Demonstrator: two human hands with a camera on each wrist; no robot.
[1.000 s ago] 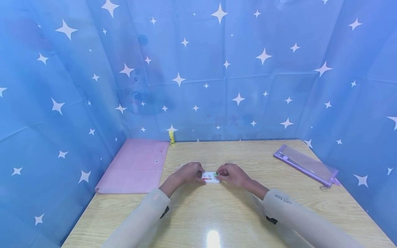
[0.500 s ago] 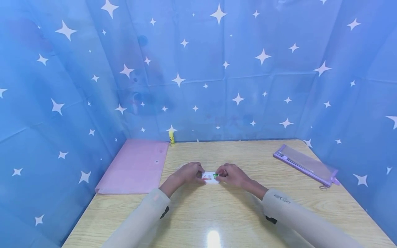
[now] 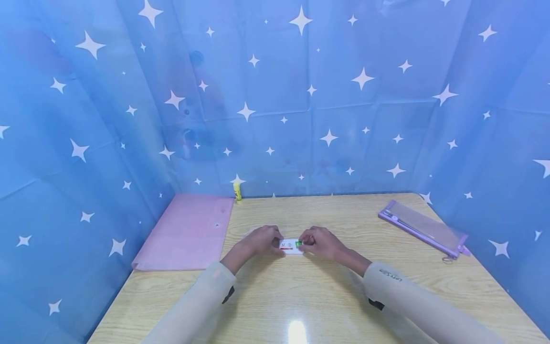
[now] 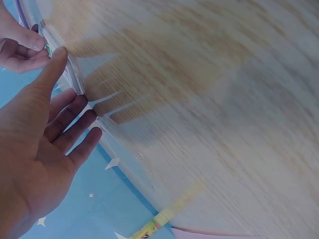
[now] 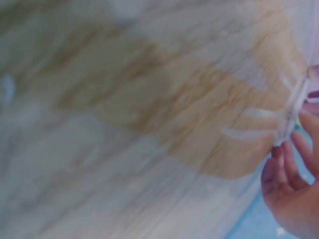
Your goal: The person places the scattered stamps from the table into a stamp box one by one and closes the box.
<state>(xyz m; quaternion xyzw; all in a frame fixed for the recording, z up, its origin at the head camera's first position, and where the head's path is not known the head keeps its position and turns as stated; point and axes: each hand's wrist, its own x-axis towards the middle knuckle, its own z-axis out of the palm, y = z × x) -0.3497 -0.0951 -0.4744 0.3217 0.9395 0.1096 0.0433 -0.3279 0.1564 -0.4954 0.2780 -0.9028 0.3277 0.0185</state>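
On the table, between both hands, lies a small flat white pack with red and green print. My left hand holds its left end, thumb at the near edge and fingers at the far edge. The right hand pinches the right end beside a green patch. In the left wrist view the pack shows only as a thin pale edge between thumb and fingertips. The right wrist view is blurred; there the pack appears as a narrow white strip at the right fingertips. Its covered ends are hidden.
A pink folder lies at the left of the wooden table. Near the back edge stands a yellow glue stick. A purple zip pencil case lies at the right. A blue star-printed curtain surrounds the table.
Both hands stay in place on the pack. The right fingers shift slightly at its green patch. The head view tilts very slightly.
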